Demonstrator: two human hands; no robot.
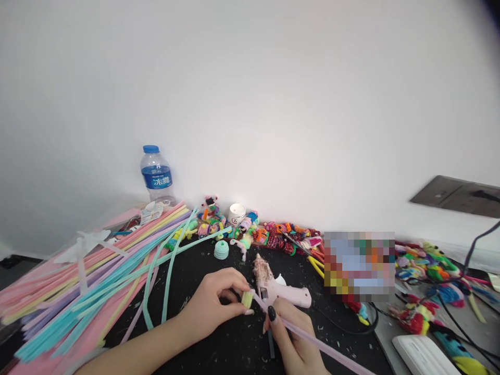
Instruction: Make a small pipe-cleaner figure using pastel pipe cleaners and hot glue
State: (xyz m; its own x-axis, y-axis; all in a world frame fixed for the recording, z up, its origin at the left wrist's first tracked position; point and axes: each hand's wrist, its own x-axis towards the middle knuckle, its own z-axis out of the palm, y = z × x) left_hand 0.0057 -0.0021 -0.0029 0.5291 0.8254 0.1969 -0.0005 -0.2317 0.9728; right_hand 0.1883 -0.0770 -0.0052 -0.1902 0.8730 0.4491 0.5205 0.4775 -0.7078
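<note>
As left hand (213, 307) pinches coil (247, 298), right hand (294, 341) apparently grips stem (332, 351).

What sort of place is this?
Probably a craft desk: a heap of pastel pipe cleaners, a pink glue gun, fuzzy figures along the wall; left hand pinches a fuzzy yellow piece, right hand holds a lilac pipe cleaner.

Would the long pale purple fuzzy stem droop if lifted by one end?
Probably little: the long pale purple fuzzy stem runs straight from the right hand. Mint green stems curve, so it likely bends easily. Thin, likely light.
</note>
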